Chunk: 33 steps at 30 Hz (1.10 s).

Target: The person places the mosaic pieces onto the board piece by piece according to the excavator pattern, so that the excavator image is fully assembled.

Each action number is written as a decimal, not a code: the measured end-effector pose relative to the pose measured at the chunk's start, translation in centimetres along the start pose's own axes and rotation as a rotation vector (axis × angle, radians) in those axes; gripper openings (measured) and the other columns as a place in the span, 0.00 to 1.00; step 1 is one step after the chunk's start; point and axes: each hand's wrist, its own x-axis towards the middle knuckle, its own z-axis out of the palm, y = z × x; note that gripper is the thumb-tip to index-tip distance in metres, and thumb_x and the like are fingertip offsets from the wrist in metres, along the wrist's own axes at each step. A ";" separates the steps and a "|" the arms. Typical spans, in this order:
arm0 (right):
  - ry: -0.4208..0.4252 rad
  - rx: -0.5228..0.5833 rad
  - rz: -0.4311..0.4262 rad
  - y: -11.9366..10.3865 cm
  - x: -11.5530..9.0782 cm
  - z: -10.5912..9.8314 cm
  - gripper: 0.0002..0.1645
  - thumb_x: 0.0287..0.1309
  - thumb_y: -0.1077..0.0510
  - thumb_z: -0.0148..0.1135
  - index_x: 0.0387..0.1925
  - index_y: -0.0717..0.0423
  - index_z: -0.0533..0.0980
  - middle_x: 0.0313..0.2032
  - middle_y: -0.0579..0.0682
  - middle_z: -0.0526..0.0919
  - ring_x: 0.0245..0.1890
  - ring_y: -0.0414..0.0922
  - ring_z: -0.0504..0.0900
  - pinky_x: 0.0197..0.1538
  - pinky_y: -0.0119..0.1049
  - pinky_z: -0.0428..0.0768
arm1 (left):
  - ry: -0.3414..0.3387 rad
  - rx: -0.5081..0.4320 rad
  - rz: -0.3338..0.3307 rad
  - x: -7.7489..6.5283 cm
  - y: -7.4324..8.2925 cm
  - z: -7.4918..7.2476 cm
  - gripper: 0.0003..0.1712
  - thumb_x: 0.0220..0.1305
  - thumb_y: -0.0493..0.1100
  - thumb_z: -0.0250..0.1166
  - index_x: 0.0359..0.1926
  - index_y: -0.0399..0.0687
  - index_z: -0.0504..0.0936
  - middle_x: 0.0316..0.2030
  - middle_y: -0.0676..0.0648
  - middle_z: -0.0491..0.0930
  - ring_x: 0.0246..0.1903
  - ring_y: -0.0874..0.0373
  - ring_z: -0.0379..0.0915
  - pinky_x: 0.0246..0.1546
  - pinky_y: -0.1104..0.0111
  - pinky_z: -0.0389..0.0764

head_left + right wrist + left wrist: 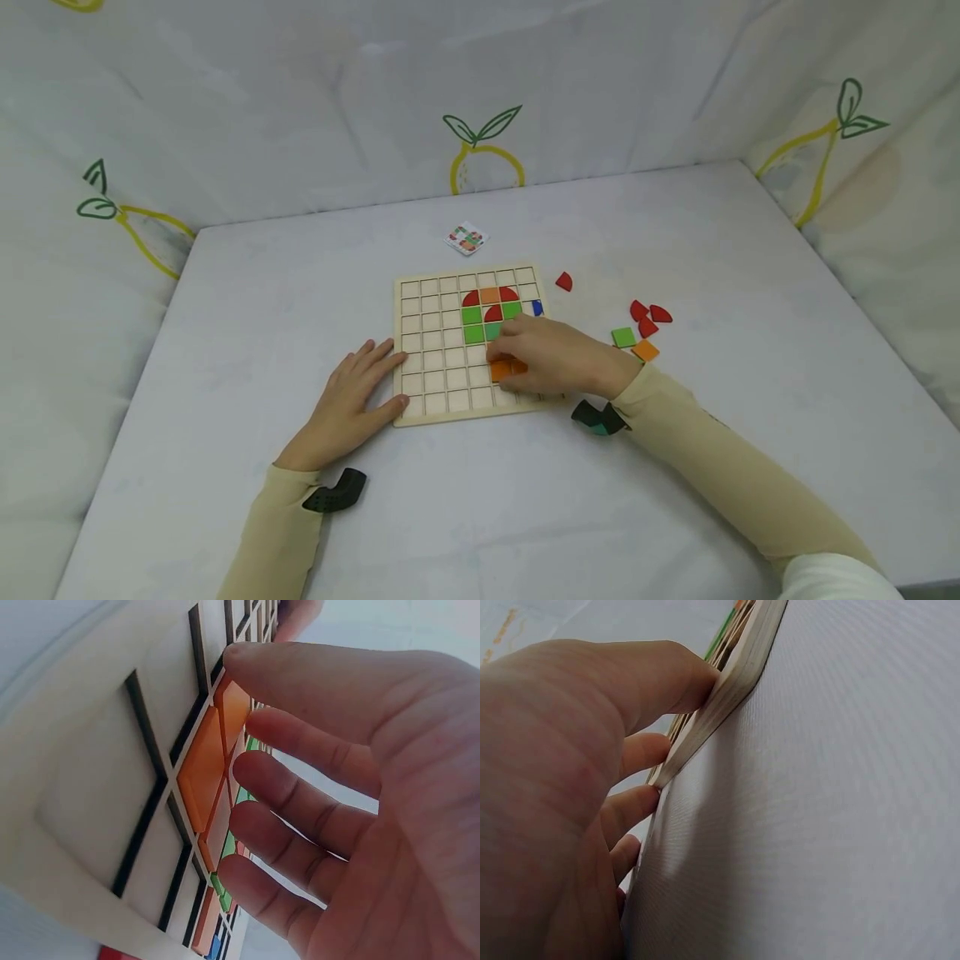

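Observation:
A wooden grid board (435, 360) lies on the white table, with red, green, orange and blue tiles set in part of its cells. My left hand (348, 412) rests at the board's left side, its thumb and fingertips touching the edge, as the left wrist view also shows. Over the lower right part of the board is my right hand (558, 354), bending down to the orange tiles (500, 372). In the right wrist view its thumb (251, 664) touches the board beside an orange tile (202, 772), and the fingers are loosely spread over the neighbouring tiles. Some cells are hidden beneath this hand.
A small pattern card (467, 238) lies behind the board. Right of the board are a lone red quarter-round tile (564, 282), several more red pieces (661, 314), a green square (623, 337) and an orange square (645, 351). White cloth walls (315, 108) enclose the table's back and sides.

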 end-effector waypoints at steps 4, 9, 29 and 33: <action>0.013 0.008 -0.023 0.1 -0.1 0.1 0.16 0.60 0.49 0.72 0.50 0.46 0.84 0.46 0.44 0.83 0.49 0.43 0.76 0.57 0.39 0.79 | -0.009 0.002 -0.008 0.0 0.0 0.0 0.36 0.69 0.51 0.64 0.75 0.53 0.66 0.79 0.44 0.55 0.81 0.42 0.40 0.79 0.42 0.40; 0.031 0.000 -0.013 0.2 -0.1 0.1 0.20 0.61 0.47 0.70 0.53 0.47 0.83 0.47 0.45 0.81 0.49 0.44 0.74 0.55 0.39 0.78 | -0.014 0.007 -0.013 0.1 0.0 0.0 0.37 0.69 0.51 0.64 0.75 0.53 0.65 0.79 0.45 0.55 0.81 0.42 0.40 0.79 0.42 0.40; 0.085 -0.001 0.090 2.1 -0.4 -1.7 0.29 0.63 0.42 0.68 0.60 0.51 0.79 0.55 0.50 0.80 0.50 0.48 0.72 0.53 0.41 0.77 | -0.010 0.014 -0.017 -0.1 0.1 0.0 0.36 0.69 0.50 0.65 0.75 0.53 0.66 0.79 0.45 0.55 0.81 0.42 0.40 0.79 0.42 0.40; 0.095 0.019 0.198 3.6 -0.9 -3.4 0.27 0.66 0.46 0.65 0.61 0.53 0.79 0.57 0.54 0.81 0.52 0.50 0.74 0.57 0.46 0.80 | -0.009 0.016 -0.015 0.0 0.2 0.0 0.36 0.69 0.50 0.64 0.75 0.53 0.66 0.79 0.44 0.55 0.81 0.42 0.40 0.79 0.42 0.40</action>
